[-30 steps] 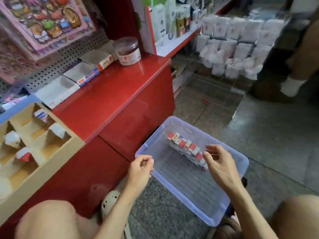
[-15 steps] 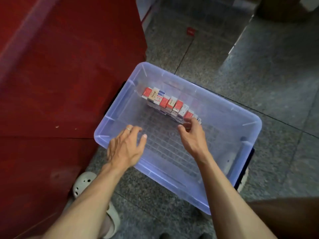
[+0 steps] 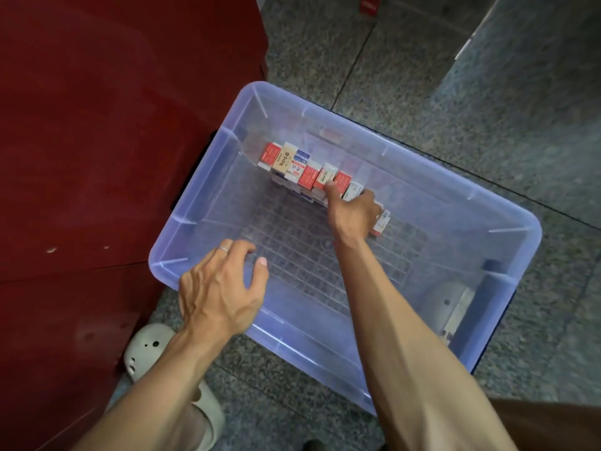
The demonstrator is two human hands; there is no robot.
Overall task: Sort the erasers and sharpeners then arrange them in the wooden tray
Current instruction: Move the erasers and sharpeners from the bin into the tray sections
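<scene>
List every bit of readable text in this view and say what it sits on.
"2B": on a white and red eraser box in the row inside the clear plastic bin, beside the right hand.
Tan eraser box: a column of characters, too blurred to read.
Blue and white eraser box: print too blurred.
Red sign on the floor: white lettering, unreadable.

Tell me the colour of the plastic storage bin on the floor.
Translucent pale blue-violet plastic storage bin; seen in the head view.

Translucent glossy plastic bin, speckled stone floor.
</scene>
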